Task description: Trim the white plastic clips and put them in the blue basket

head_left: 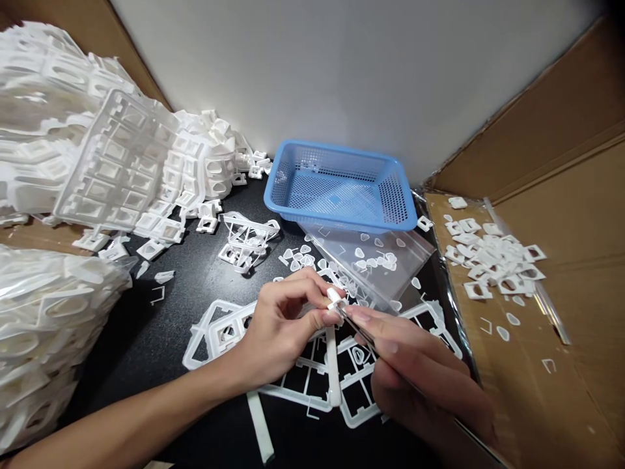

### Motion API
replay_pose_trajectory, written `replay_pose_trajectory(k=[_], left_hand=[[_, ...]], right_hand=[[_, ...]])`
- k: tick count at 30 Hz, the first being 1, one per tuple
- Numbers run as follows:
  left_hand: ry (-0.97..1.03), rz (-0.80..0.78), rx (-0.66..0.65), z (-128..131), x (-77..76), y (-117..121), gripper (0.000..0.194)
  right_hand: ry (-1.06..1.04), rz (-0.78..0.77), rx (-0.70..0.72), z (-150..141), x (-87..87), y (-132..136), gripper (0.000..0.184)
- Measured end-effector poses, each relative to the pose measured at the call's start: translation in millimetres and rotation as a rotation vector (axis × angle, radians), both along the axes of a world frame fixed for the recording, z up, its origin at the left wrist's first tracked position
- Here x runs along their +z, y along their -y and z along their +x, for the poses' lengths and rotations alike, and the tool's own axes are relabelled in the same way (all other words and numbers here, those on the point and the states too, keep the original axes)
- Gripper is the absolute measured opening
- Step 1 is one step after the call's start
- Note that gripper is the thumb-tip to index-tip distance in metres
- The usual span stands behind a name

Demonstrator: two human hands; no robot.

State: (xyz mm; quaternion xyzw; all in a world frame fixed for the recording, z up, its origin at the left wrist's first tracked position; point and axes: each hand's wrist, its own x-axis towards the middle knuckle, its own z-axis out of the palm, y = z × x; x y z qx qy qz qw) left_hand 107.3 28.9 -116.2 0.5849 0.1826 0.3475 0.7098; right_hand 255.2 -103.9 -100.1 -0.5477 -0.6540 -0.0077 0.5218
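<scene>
My left hand (280, 322) pinches a small white plastic part (334, 298) between thumb and fingers, just above a flat white moulded frame (312, 374) lying on the black table. My right hand (420, 371) is closed round a thin metal tool (361, 332) whose tip meets the small part. A long white plastic strip (333, 365) hangs down from the pinch point across the frame. Small white teardrop-shaped pieces (297, 257) lie scattered beyond my hands.
A blue mesh basket (336, 189) stands at the back. A clear plastic bag (375, 260) with small pieces lies in front of it. Heaps of white moulded frames (107, 156) fill the left. A cardboard box (512, 312) on the right holds loose square parts (493, 260).
</scene>
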Motion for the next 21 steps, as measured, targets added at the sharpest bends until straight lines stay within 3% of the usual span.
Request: replay_pose_trajectory(k=[3,21], left_hand=[[0.002,0.0,0.015,0.4,0.5,-0.5,0.017],[-0.012,-0.002,0.002,-0.6,-1.0,-0.9,0.016]], right_hand=[[-0.013,0.077,-0.019,0.2,0.9,-3.9,0.043],[0.028,0.088,0.075,7.7,-2.2,-6.3,0.046]])
